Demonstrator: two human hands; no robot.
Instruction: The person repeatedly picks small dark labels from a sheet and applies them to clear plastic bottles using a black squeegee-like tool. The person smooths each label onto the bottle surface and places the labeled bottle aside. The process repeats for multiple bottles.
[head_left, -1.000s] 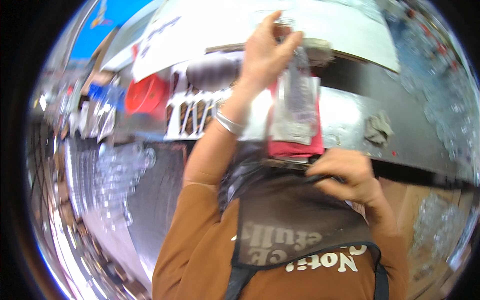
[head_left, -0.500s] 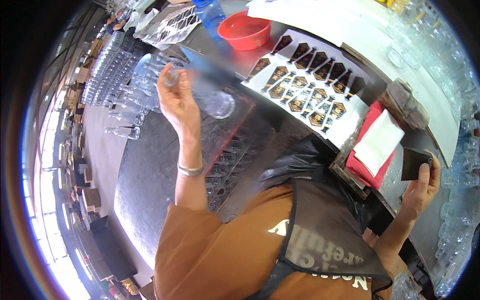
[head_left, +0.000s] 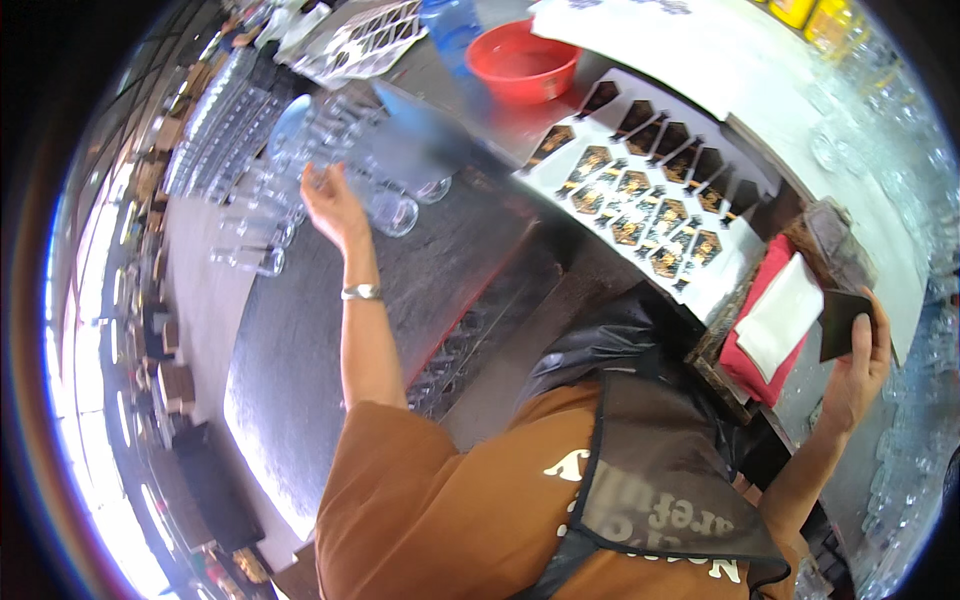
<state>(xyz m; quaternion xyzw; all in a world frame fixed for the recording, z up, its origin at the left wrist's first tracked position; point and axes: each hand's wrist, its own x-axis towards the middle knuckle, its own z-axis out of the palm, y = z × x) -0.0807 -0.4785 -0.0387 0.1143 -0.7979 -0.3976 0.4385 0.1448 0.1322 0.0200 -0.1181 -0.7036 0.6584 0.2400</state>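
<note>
At the upper left of the table, my left hand [head_left: 338,210] has its fingers curled round the neck of a clear glass bottle [head_left: 392,212]. The bottle's base points toward the middle of the view, and more clear bottles [head_left: 345,115] crowd just beyond it. Far to the right, my right hand [head_left: 858,365] pinches a thin, dark, flat square piece [head_left: 842,322] between thumb and fingers. Beside that piece lies a folded white cloth [head_left: 780,318] on a red cloth [head_left: 752,368]. A white sheet [head_left: 590,205] bearing several black-and-gold decals lies between my hands.
Behind the decal sheet stands a red basin [head_left: 522,62], with a blue plastic container [head_left: 452,30] at its left. Rows of bottles [head_left: 225,125] fill the far left; more glassware [head_left: 895,190] lines the right side. A grey crumpled rag [head_left: 840,243] lies above the cloths.
My left hand has moved left with the bottle, toward the other bottles. The right hand still holds the dark square piece. The view has shifted slightly.
</note>
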